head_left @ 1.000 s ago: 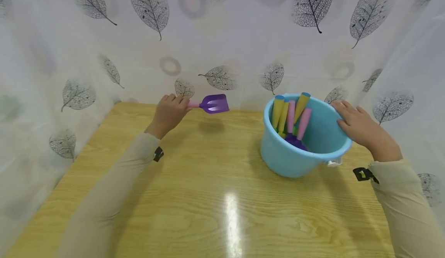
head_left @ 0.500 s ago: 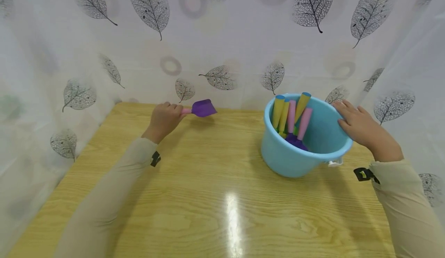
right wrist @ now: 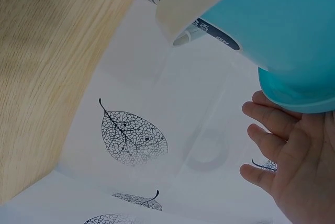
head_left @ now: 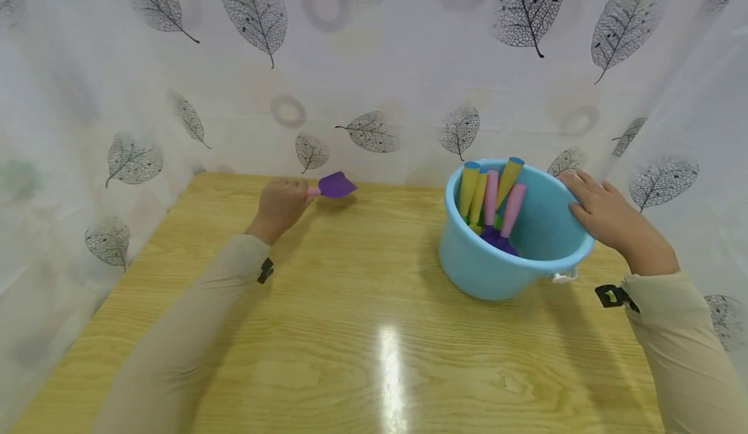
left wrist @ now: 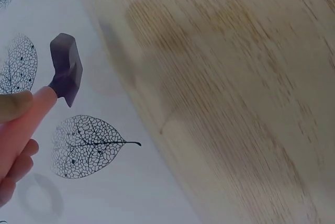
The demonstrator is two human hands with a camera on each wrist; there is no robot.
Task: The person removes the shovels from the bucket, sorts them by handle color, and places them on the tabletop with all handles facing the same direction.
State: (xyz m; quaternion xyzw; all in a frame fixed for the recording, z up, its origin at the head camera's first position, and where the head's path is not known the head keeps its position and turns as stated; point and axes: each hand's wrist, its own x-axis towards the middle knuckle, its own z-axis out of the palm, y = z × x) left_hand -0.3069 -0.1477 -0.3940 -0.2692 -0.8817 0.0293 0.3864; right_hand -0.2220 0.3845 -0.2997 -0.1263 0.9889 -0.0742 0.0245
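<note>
A toy shovel (head_left: 337, 185) with a purple blade and pink handle is gripped in my left hand (head_left: 283, 203), near the table's back edge. Its blade points right, tilted close over the wood. In the left wrist view, thumb and fingers wrap the pink handle (left wrist: 26, 122), and the blade (left wrist: 67, 67) appears edge-on. My right hand (head_left: 608, 216) rests on the right rim of a light blue bucket (head_left: 485, 271), fingers extended. The right wrist view shows those fingers (right wrist: 272, 145) loosely spread beside the rim. Pink handles (head_left: 512, 210) and yellow handles (head_left: 469, 187) stick up inside the bucket.
The wooden table (head_left: 327, 330) meets a white leaf-print curtain (head_left: 374, 63) along its back edge and sides. A white fitting (head_left: 565, 277) protrudes from the bucket's front right side. Black bands sit at both cuffs.
My left hand has lowered the shovel toward the table and drawn it slightly left, and its blade has turned. The right hand stays at the bucket's rim.
</note>
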